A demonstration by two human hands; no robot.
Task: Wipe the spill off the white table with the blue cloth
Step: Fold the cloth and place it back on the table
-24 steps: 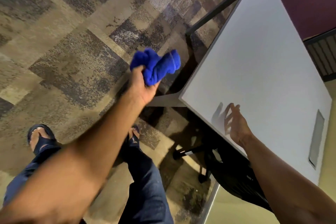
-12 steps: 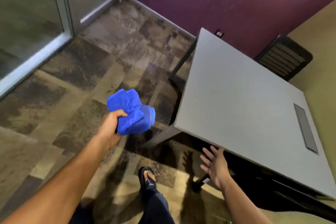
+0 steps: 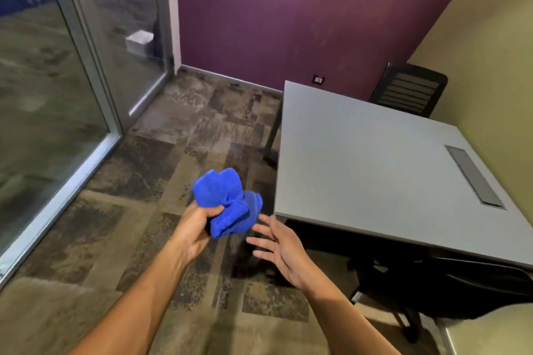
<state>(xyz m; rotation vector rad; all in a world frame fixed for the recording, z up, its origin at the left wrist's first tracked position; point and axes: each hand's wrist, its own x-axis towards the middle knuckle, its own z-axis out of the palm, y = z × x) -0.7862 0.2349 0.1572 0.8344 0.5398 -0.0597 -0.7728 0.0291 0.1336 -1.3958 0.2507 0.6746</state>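
patchy brown and grey carpet floor (image 3: 161,153) all around. purple wall (image 3: 288,17) at the back, yellow wall (image 3: 484,72) on the right. tall glass door (image 3: 72,72) with a silver frame on the left.

big white desk (image 3: 375,170) on the right, flat and bare on top, with a long grey slot (image 3: 473,176) near its right side. black chair (image 3: 409,89) behind the far corner of the desk. another dark chair (image 3: 432,277) tucked under the near edge. small wall socket (image 3: 318,79) low on the purple wall.

two bare arms reaching forward from the bottom, over the floor, not over the desk.

blue cloth (image 3: 227,202) bunched up in a soft lump, up in the air, just left of the near corner of the desk, not touching it.

left hand (image 3: 196,228) curled tight around the bottom of the blue cloth, thumb on top.

right hand (image 3: 279,248) spread wide, fingers (image 3: 259,229) straight and apart, holding nothing, fingertips very near the blue cloth. cannot tell if touching.

no spill easy to see on the desk.
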